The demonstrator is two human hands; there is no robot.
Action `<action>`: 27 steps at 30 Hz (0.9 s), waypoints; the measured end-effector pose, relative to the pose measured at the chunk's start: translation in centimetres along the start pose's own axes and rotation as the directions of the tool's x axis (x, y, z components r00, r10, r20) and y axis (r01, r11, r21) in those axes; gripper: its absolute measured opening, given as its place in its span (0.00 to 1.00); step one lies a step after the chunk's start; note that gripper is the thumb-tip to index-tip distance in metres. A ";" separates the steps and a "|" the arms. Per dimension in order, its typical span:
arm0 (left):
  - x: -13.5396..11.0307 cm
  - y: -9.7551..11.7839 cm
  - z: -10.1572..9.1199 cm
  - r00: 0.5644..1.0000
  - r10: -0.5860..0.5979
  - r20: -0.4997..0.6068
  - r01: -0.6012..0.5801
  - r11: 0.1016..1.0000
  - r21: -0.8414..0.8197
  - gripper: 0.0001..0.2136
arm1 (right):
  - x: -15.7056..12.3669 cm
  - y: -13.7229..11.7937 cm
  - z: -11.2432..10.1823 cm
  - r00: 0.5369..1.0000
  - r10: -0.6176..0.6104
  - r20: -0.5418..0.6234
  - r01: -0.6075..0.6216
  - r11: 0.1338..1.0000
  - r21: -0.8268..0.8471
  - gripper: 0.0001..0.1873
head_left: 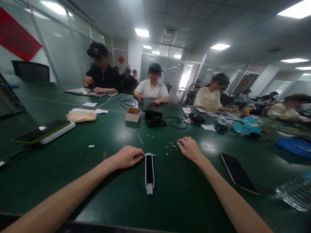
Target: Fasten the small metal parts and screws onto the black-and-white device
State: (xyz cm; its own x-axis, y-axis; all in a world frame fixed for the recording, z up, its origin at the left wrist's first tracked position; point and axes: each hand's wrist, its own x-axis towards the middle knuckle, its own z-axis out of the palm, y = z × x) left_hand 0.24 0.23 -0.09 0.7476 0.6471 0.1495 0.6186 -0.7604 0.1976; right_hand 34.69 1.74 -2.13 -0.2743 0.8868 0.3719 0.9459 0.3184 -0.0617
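Note:
A long white object with a black face [150, 170] lies on the green table in front of me, a pale block at its near end. A thin metal rod [155, 155] runs crosswise at its far end and sticks out on the right. My left hand [128, 157] is closed at the rod's left end, its fingertips pinched there. Several small metal rings [170, 150], perhaps nuts or washers, are scattered to the right. Beside them rests my right hand [190, 149], fingers curled together; whatever they pinch is too small to make out.
A phone [239, 173] lies right of my right forearm, with a clear plastic bottle [295, 194] beyond it. Farther back are a small open box [132, 115], a black device [153, 113] and blue fan blades [247, 126]. At left sits a green-edged phone [41, 131]. Several people work across the table.

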 end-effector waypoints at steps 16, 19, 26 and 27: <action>0.0 -0.3 0.4 1.000 0.007 -0.008 -0.007 1.000 -0.009 0.10 | -0.1 -1.9 0.9 0.998 0.035 0.046 -0.035 0.999 0.000 0.09; 0.0 -0.3 0.4 1.000 0.001 -0.003 -0.001 1.000 -0.005 0.10 | -0.1 -2.2 0.6 0.998 0.039 0.048 -0.039 0.999 0.018 0.10; 0.0 -0.4 0.4 1.000 0.015 -0.024 -0.014 1.000 0.007 0.10 | -0.1 -2.5 0.7 0.999 0.014 0.029 -0.017 0.995 0.099 0.11; 0.0 -0.4 0.4 1.000 0.014 -0.023 -0.014 1.000 0.008 0.10 | 0.0 -2.4 0.7 1.000 0.012 0.020 -0.014 0.995 0.103 0.12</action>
State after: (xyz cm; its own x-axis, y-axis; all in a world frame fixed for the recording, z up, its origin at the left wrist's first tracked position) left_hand 0.10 0.48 -0.53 0.7503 0.6375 0.1749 0.6101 -0.7697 0.1883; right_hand 32.30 1.18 -2.67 -0.2665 0.8969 0.3530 0.9266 0.3392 -0.1622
